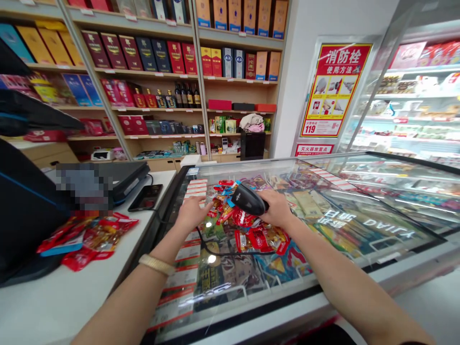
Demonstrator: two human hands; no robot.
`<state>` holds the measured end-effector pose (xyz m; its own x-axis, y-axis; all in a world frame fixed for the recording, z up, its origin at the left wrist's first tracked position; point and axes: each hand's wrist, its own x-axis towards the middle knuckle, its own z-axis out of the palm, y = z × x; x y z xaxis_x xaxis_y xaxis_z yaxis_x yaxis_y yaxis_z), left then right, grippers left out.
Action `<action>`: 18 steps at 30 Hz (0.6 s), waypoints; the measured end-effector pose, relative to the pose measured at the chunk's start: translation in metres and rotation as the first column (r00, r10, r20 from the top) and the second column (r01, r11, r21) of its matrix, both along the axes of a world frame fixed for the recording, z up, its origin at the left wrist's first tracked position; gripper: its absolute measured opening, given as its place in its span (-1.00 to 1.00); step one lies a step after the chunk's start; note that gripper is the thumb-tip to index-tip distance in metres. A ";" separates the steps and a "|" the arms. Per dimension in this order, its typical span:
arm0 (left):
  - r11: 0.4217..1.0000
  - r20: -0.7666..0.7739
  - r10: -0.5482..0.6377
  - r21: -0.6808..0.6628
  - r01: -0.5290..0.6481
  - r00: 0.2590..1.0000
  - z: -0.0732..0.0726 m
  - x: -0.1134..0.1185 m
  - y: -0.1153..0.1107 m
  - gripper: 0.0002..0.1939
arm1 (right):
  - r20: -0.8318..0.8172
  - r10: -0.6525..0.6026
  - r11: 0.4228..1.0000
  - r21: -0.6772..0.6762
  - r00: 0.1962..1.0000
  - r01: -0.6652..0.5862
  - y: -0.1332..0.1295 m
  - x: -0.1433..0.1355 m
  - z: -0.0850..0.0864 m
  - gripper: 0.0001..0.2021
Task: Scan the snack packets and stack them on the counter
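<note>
My right hand [276, 207] is closed around the handle of a black barcode scanner [247, 199], whose head points left over a pile of snack packets. My left hand [193, 212] lies at the pile's left side, thumb stretched out and apart from the other fingers, with nothing visible in it. Red and blue snack packets [264, 238] lie heaped on the glass top of a chest freezer [233, 278], under and in front of the scanner. The scanner's black cable [230, 253] loops across the glass below the packets.
More red snack packets [95, 239] rest on the white counter [93, 287] at left, beside a dark checkout machine [25, 211]. A phone [146, 197] lies near the counter's edge. Shelves of boxed goods [145, 55] line the back, and a lit display fridge [420, 105] stands at right.
</note>
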<state>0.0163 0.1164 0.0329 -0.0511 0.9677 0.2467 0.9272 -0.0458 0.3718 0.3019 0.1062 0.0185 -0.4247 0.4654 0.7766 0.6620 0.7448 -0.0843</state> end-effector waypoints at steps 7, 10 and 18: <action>0.986 -0.048 0.069 -0.152 -0.076 0.996 -0.013 0.022 0.025 -0.60 | 0.009 0.033 0.999 -0.020 0.999 -0.033 -0.001 -0.002 0.000 -0.70; 0.977 -0.018 0.089 -0.193 -0.091 0.996 -0.011 0.017 0.026 -0.70 | 0.027 0.028 0.999 -0.035 0.999 -0.027 0.000 -0.002 -0.001 -0.70; 0.971 0.207 0.093 -0.235 -0.043 0.974 0.001 -0.019 -0.001 -0.84 | 0.037 0.049 0.998 -0.036 0.998 -0.048 -0.003 -0.006 0.001 -0.71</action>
